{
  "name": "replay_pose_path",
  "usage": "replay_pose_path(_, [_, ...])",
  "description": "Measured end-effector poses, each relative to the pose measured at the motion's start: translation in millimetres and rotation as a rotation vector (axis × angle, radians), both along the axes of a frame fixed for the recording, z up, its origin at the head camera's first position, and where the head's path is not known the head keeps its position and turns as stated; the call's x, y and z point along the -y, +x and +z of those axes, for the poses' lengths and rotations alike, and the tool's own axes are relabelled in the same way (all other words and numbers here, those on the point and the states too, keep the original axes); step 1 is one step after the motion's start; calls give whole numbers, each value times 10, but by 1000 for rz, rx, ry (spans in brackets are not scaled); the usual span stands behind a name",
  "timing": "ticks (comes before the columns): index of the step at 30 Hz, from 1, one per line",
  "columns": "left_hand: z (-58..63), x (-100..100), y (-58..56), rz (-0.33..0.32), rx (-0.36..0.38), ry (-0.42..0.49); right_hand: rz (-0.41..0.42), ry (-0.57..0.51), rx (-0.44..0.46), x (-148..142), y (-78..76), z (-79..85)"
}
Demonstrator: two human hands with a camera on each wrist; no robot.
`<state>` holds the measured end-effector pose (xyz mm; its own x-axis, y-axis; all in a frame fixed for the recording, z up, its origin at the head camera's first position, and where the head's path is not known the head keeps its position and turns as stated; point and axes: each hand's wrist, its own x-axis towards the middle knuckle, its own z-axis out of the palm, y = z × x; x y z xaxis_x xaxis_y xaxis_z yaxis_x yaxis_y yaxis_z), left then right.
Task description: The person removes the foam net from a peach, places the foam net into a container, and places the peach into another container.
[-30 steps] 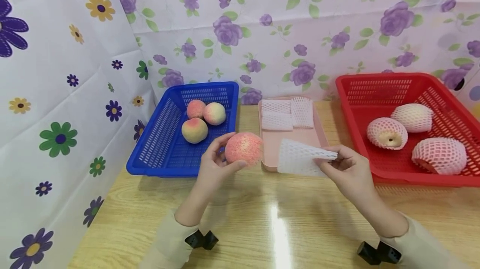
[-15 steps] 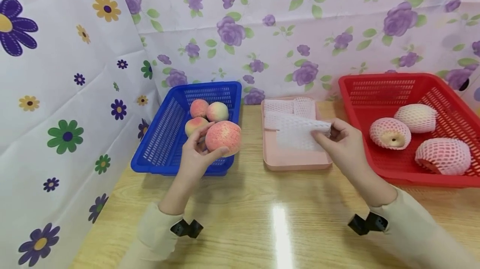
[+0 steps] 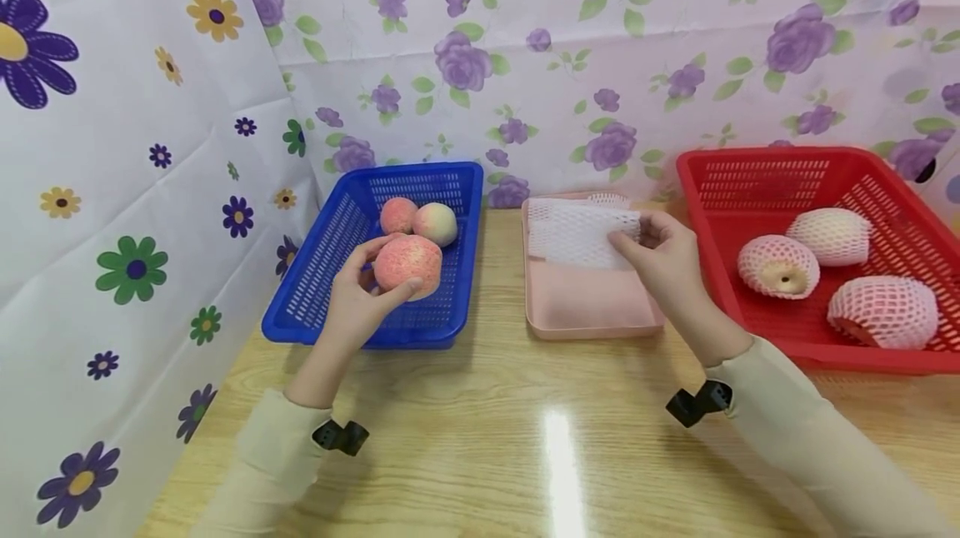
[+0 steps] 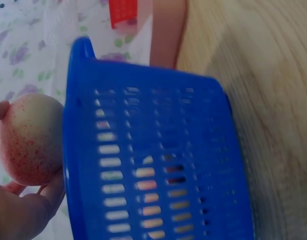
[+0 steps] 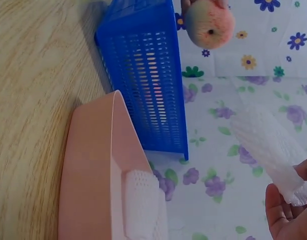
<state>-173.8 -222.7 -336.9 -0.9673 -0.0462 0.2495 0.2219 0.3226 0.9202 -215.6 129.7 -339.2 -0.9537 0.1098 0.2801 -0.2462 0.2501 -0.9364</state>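
Note:
My left hand (image 3: 358, 288) grips a pink-red peach (image 3: 408, 265) above the blue basket (image 3: 300, 330), near its front rim. In the left wrist view the peach (image 4: 31, 140) shows above the basket's edge, with fingers and thumb round it. Two more peaches (image 3: 437, 224) lie in the basket behind it; the held one covers a third. White foam fruit netting (image 3: 581, 231) hangs flat from my right hand (image 3: 663, 259), pinched at one end between thumb and fingers. It is held over the pink tray (image 3: 592, 330), above other folded foam nets (image 5: 141, 205).
A red basket (image 3: 693, 271) stands on the right with three fruits in foam nets (image 3: 885, 311). Both baskets and the tray sit on a wooden table (image 3: 480, 438). Flowered cloth (image 3: 555, 105) rises behind and on the left.
My left hand has carried the peach left, from between the basket and tray to over the blue basket. My right hand has moved the foam net back and slightly left over the tray.

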Motion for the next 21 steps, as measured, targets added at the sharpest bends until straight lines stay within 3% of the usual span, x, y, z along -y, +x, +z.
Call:
replay_pose_path(9, [-101,272,-59,40,18,-207,-24,-43,106,117,-219,-74])
replay_pose_path(15, [-112,437,-94,58,54,-329,-15,-37,123,191,-345,-149])
replay_pose_path(21, [-144,588,-144,64,57,-411,-57,44,180,210,-460,-245])
